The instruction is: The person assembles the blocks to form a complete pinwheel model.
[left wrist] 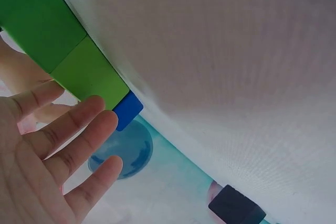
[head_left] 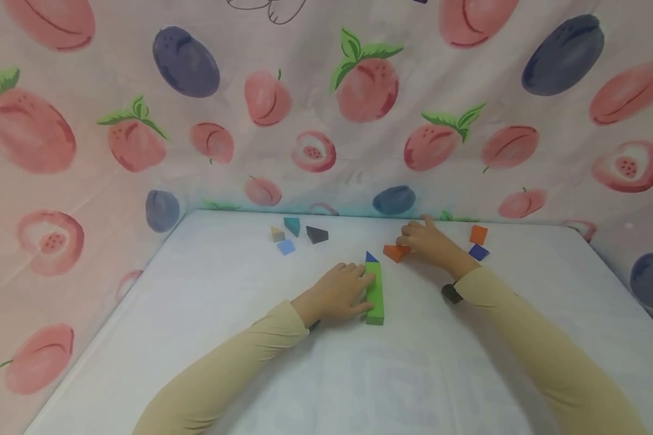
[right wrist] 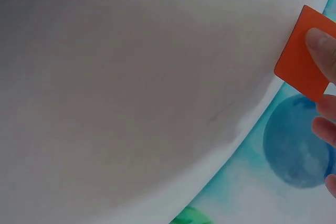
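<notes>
A row of green blocks [head_left: 377, 309] lies on the white table, with a small blue triangular block [head_left: 370, 258] at its far end. In the left wrist view, a darker green block [left wrist: 44, 22] meets a lighter green block [left wrist: 90, 72]. My left hand [head_left: 336, 293] is beside the row from the left, its fingers spread and fairly straight, fingertips at the blocks' side. To the right of the blue tip, my right hand [head_left: 431, 243] pinches an orange block [head_left: 394, 253]. The right wrist view shows the thumb on the face of that orange block [right wrist: 299, 61].
At the back left lie a teal block [head_left: 291, 226], a dark grey block [head_left: 318, 234], a light blue block [head_left: 286, 247] and a beige block [head_left: 277, 234]. Another orange block [head_left: 478, 234] and a dark blue block [head_left: 478, 252] lie beyond my right wrist. A fruit-patterned cloth [head_left: 354, 181] rises behind.
</notes>
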Motion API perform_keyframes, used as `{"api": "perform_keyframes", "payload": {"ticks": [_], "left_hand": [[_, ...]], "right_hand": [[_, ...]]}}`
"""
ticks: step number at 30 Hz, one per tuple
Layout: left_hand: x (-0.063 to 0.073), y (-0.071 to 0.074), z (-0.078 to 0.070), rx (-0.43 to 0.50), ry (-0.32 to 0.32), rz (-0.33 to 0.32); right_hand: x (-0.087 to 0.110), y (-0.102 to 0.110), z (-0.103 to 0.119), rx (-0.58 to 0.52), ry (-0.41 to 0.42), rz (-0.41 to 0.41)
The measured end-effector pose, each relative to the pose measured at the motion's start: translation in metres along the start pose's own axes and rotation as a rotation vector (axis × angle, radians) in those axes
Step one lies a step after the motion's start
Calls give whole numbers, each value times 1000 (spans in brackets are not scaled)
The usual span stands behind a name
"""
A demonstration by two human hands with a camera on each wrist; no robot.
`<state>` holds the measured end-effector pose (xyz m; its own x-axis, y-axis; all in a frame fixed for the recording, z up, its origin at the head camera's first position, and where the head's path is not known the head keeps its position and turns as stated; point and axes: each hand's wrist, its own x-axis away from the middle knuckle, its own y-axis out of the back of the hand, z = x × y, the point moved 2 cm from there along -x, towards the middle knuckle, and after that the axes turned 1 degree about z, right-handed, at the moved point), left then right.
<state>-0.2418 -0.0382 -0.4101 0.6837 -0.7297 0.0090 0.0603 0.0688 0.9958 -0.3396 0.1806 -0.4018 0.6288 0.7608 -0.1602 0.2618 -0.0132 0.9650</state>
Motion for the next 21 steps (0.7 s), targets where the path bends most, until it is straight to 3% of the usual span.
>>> {"api": "perform_keyframes", "payload": {"ticks": [14,21], "left_hand": [[0,-1,0,-21,-17,-18],[0,-2,0,-11,-11,-6]], "right_hand": [[-14,2,19,-38,22,-14],[-19,0,25,-19,26,29]]}}
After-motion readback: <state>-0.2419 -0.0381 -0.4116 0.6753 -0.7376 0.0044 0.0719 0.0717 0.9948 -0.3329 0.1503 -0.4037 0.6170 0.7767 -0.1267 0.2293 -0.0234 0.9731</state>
